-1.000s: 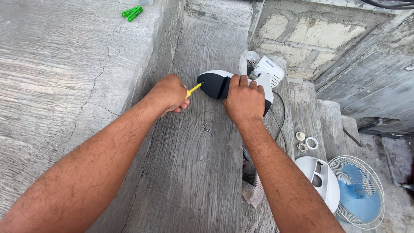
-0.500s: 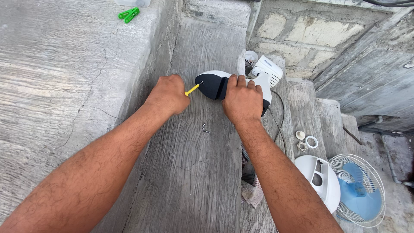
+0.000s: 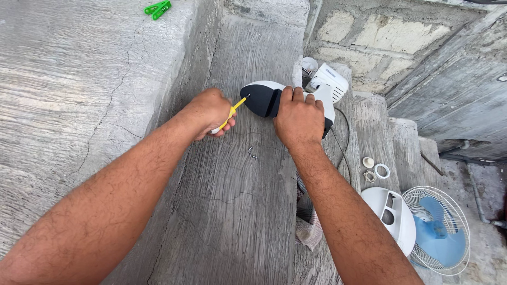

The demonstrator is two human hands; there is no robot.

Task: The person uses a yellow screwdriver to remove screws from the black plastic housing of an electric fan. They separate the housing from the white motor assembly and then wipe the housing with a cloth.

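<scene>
Left hand (image 3: pixel 211 112) closed in a fist around the pale handle of a yellow screwdriver (image 3: pixel 234 110), fingers curled tight and pressed together, thumb hidden from view. Shaft running out toward two o'clock from the knuckles, tip touching the dark blue rear face of the fan motor housing (image 3: pixel 288 100). Housing lying on its side on the concrete step (image 3: pixel 237 200), white shell with a dark blue end, just beyond both sets of knuckles, at roughly one o'clock from the left fist and twelve o'clock from the right.

Right hand (image 3: pixel 299 119) pressed down over the top of the housing, fingers (image 3: pixel 296 96) held side by side and draped across the seam between blue and white, fingertips pointing to twelve o'clock. Palm covering the middle of the shell; a black cord (image 3: pixel 344 142) trailing out at three o'clock.

Small loose screws (image 3: pixel 252 153) on the step between the two wrists, at about five o'clock from the left fist. Green clothespin (image 3: pixel 158 8) far off at eleven o'clock on the upper ledge. Fan base (image 3: pixel 391 214) and blue-bladed fan guard (image 3: pixel 437 229) lower down at four o'clock, with small rings (image 3: pixel 376 170) just above them.
</scene>
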